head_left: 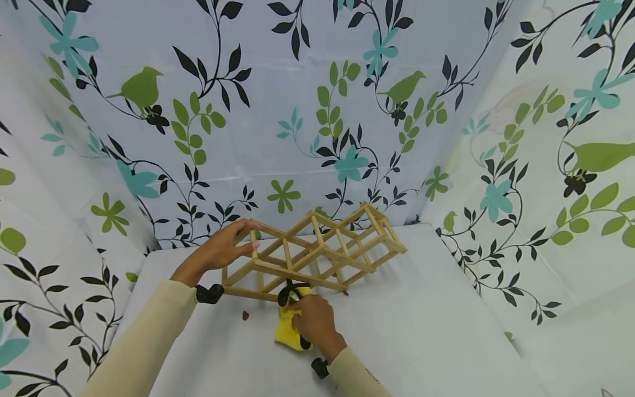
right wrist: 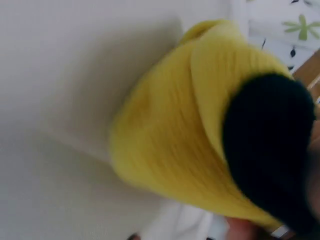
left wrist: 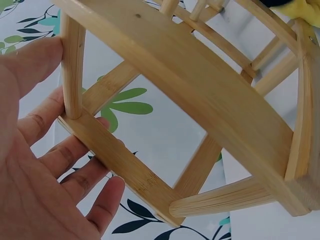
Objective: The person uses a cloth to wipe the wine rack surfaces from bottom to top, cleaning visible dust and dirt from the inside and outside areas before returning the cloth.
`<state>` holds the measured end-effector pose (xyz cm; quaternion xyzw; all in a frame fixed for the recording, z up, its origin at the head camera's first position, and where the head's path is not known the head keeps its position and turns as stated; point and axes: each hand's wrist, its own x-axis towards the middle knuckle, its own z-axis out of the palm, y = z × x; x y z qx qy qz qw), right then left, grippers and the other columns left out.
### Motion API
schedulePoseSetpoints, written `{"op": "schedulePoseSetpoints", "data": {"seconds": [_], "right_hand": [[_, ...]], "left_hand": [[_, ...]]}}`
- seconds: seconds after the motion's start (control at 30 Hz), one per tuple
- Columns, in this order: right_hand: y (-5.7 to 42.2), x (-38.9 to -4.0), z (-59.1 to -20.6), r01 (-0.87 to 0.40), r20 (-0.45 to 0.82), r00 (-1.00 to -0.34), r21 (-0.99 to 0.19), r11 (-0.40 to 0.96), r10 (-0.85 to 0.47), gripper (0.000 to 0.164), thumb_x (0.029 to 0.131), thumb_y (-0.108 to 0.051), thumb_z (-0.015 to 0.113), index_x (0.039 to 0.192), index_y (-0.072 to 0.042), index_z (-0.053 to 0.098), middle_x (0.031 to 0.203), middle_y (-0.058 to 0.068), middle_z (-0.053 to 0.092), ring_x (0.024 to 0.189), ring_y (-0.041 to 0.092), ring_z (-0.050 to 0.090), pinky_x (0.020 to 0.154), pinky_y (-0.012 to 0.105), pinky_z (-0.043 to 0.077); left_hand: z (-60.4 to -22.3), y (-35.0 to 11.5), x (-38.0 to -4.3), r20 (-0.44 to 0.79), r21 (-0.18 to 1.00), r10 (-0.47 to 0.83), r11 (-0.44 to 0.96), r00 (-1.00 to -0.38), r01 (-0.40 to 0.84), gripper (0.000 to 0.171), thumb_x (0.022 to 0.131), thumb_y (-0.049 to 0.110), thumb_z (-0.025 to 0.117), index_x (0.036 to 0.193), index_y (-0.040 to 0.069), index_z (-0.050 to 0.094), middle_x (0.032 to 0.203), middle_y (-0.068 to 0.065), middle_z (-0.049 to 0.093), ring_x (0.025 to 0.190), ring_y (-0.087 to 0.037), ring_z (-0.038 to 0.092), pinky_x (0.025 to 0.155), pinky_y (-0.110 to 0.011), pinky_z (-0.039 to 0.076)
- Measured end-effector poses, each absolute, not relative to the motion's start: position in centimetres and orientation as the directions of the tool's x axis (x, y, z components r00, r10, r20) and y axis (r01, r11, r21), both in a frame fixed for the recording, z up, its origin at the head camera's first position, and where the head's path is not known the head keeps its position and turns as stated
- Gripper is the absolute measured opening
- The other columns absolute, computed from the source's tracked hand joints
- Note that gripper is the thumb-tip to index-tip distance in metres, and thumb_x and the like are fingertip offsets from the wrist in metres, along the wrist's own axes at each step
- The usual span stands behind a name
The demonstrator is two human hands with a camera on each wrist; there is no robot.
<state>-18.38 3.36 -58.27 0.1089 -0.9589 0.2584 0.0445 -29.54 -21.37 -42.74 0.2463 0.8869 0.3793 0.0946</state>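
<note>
A light wooden slatted rack, built of flat bars joined by round rods, stands tilted on the white table. My left hand holds its left end; in the left wrist view the thumb and fingers lie about an upright rod at the corner. In my right hand is a yellow knitted, sock-like cloth with black patches, gripped at the rack's front lower side. Close up in the right wrist view, the yellow cloth looks bunched, and most of the right hand is hidden.
A small brown piece lies on the white table in front of the rack. Another small dark bit is near the rack's front corner. Patterned sheets with leaves and birds hang behind and at both sides.
</note>
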Motion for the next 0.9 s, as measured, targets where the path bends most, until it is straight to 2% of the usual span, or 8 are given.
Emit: {"op": "schedulePoseSetpoints", "data": {"seconds": [0.17, 0.3, 0.37, 0.43, 0.63, 0.7, 0.83, 0.9], "right_hand": [[1.9, -18.1, -58.7, -0.443, 0.296, -0.894, -0.465, 0.766, -0.337, 0.021, 0.093, -0.019, 0.078, 0.11, -0.029, 0.086, 0.059, -0.004, 0.061, 0.055, 0.006, 0.04, 0.049, 0.021, 0.033], [2.0, -18.3, -60.0, -0.227, 0.135, -0.974, -0.561, 0.796, -0.183, 0.012, 0.091, -0.017, 0.076, 0.088, -0.018, 0.087, 0.063, -0.005, 0.06, 0.055, 0.007, 0.044, 0.043, 0.03, 0.04], [3.0, -18.1, -60.5, -0.088, 0.021, -0.995, -0.628, 0.774, -0.096, 0.013, 0.087, -0.013, 0.075, 0.091, -0.015, 0.087, 0.076, -0.002, 0.073, 0.052, 0.008, 0.046, 0.04, 0.03, 0.041], [4.4, -17.6, -60.7, -0.026, -0.008, -0.999, -0.691, 0.723, -0.044, 0.027, 0.087, -0.013, 0.074, 0.11, -0.021, 0.086, 0.08, -0.001, 0.078, 0.047, 0.006, 0.042, 0.04, 0.024, 0.038], [6.5, -16.4, -61.0, -0.217, 0.39, -0.908, -0.753, 0.621, 0.156, 0.028, 0.087, -0.007, 0.08, 0.112, -0.019, 0.085, 0.1, 0.005, 0.084, 0.05, -0.002, 0.031, 0.044, 0.018, 0.031], [6.4, -16.8, -61.6, -0.245, 0.429, -0.884, -0.766, 0.594, 0.188, 0.024, 0.088, -0.006, 0.081, 0.111, -0.014, 0.085, 0.105, 0.007, 0.083, 0.053, -0.003, 0.036, 0.047, 0.016, 0.034], [6.0, -17.8, -61.8, -0.142, 0.201, -0.978, -0.836, 0.529, 0.054, 0.026, 0.095, -0.012, 0.077, 0.12, -0.015, 0.082, 0.107, 0.008, 0.083, 0.051, -0.004, 0.035, 0.048, 0.014, 0.036], [6.1, -17.8, -61.2, -0.087, 0.075, -0.996, -0.848, 0.524, -0.043, 0.03, 0.094, -0.012, 0.074, 0.123, -0.018, 0.081, 0.092, 0.011, 0.082, 0.045, -0.003, 0.03, 0.043, 0.016, 0.033]], "left_hand": [[-42.7, -21.5, -29.6, 0.031, 0.716, 0.509, 0.59, -0.86, 0.374, 0.049, 0.108, 0.03, 0.065, 0.151, 0.011, 0.053, 0.164, -0.02, 0.044, 0.155, -0.05, 0.036, 0.12, -0.073, 0.034], [-42.7, -21.4, -29.5, 0.037, 0.724, 0.51, 0.579, -0.859, 0.375, 0.049, 0.108, 0.031, 0.065, 0.151, 0.011, 0.053, 0.165, -0.021, 0.043, 0.156, -0.05, 0.035, 0.121, -0.073, 0.032], [-42.7, -21.2, -29.5, 0.038, 0.721, 0.512, 0.58, -0.858, 0.378, 0.048, 0.108, 0.03, 0.065, 0.151, 0.011, 0.053, 0.165, -0.021, 0.044, 0.155, -0.05, 0.035, 0.12, -0.073, 0.033], [-42.8, -21.2, -29.5, 0.034, 0.718, 0.509, 0.587, -0.86, 0.375, 0.048, 0.108, 0.03, 0.065, 0.151, 0.011, 0.053, 0.165, -0.02, 0.044, 0.154, -0.049, 0.037, 0.12, -0.073, 0.033], [-42.7, -21.6, -29.5, 0.033, 0.708, 0.504, 0.598, -0.863, 0.376, 0.05, 0.108, 0.031, 0.065, 0.152, 0.011, 0.052, 0.165, -0.02, 0.044, 0.154, -0.05, 0.038, 0.12, -0.073, 0.033], [-42.7, -21.7, -29.5, 0.029, 0.711, 0.497, 0.6, -0.867, 0.368, 0.05, 0.108, 0.031, 0.065, 0.152, 0.011, 0.052, 0.165, -0.02, 0.044, 0.154, -0.05, 0.038, 0.12, -0.073, 0.033], [-42.8, -21.6, -29.5, 0.025, 0.714, 0.489, 0.602, -0.872, 0.358, 0.05, 0.108, 0.032, 0.065, 0.152, 0.011, 0.052, 0.164, -0.021, 0.045, 0.153, -0.05, 0.039, 0.119, -0.074, 0.034], [-42.9, -21.5, -29.5, 0.023, 0.716, 0.488, 0.601, -0.872, 0.355, 0.05, 0.108, 0.032, 0.065, 0.151, 0.011, 0.052, 0.163, -0.021, 0.045, 0.152, -0.05, 0.039, 0.119, -0.074, 0.034]]}}
